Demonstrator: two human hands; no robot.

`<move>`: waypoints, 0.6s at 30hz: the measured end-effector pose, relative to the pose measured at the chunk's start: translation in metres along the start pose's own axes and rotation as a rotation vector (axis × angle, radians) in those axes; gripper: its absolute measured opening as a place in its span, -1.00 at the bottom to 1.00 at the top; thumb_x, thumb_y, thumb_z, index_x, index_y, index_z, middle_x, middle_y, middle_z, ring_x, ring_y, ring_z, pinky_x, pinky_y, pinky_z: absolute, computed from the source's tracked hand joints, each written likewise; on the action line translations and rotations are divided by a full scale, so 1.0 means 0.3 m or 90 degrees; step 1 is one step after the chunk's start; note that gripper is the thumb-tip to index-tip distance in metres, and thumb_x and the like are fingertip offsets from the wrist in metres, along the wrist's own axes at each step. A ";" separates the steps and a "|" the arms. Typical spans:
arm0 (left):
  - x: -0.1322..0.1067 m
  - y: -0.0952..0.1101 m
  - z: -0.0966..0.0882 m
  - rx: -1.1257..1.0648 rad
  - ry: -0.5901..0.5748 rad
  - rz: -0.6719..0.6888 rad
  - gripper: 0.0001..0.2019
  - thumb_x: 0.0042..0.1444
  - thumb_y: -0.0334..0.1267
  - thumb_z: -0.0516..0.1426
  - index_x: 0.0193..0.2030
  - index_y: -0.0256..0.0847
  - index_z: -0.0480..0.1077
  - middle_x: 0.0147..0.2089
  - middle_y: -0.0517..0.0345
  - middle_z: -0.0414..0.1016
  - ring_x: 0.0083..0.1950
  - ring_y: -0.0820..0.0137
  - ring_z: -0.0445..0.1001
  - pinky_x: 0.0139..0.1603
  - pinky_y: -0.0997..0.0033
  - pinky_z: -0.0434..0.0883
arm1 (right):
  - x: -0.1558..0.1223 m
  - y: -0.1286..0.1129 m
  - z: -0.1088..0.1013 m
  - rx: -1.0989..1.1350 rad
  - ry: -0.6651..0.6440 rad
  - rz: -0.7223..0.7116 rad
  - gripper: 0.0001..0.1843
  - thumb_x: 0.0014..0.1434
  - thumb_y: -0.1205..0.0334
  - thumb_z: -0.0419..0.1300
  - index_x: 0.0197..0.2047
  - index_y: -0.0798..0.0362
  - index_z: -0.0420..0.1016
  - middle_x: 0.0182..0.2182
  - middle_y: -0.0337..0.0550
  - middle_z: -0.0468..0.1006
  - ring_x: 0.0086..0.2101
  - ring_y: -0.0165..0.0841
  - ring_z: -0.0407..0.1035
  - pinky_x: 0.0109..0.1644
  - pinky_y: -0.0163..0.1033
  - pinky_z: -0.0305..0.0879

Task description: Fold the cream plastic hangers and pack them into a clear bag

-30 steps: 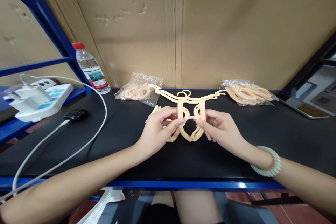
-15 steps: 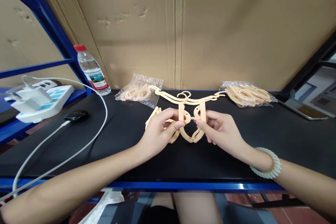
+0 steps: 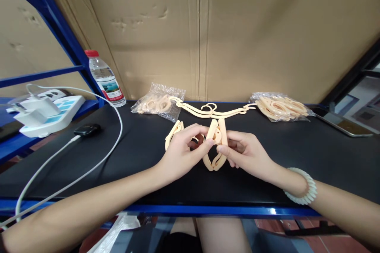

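Between my two hands is a cream plastic folding hanger (image 3: 213,163), its two arms folded close together and its bend pointing toward me. My left hand (image 3: 185,148) pinches one arm between thumb and fingers; my right hand (image 3: 245,150) pinches the other. Partly hidden behind my left hand, a second folded hanger (image 3: 173,129) lies on the black tabletop. Beyond my hands an unfolded hanger (image 3: 212,111) stretches across the table, its hook upward in the picture.
Clear plastic bags of folded hangers lie at the back left (image 3: 157,102) and back right (image 3: 280,106). On the left stand a water bottle (image 3: 107,79), a white power strip (image 3: 56,116) and a black device (image 3: 87,129) on a white cable. A phone (image 3: 344,122) lies far right. Cardboard (image 3: 148,39) walls the back.
My hands have come closer together, folding the hanger's two arms inward so the gap between them is narrower. The hanger has also dropped slightly toward me.
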State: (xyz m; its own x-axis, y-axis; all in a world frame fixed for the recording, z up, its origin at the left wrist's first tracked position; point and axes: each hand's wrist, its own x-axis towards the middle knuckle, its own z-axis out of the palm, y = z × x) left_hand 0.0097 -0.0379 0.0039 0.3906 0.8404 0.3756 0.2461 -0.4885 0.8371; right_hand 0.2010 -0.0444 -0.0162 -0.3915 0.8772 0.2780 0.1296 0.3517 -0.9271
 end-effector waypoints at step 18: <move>0.021 0.006 0.017 0.049 -0.019 0.002 -0.90 0.09 -0.29 0.13 -0.40 -0.24 0.42 -0.43 0.22 0.35 -0.41 0.47 0.30 -0.47 0.54 0.29 | 0.069 -0.087 -0.030 -0.115 0.098 -0.108 -0.80 0.21 0.13 0.21 -0.14 0.03 0.53 -0.40 -0.20 0.45 -0.46 -0.43 0.29 -0.47 -0.34 0.23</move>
State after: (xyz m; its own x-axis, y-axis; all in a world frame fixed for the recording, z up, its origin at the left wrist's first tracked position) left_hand 0.0170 -0.0348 0.0058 0.4178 0.8319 0.3652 0.3111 -0.5087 0.8028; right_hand 0.1978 -0.0324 0.0162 -0.2810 0.8348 0.4734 0.2390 0.5386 -0.8080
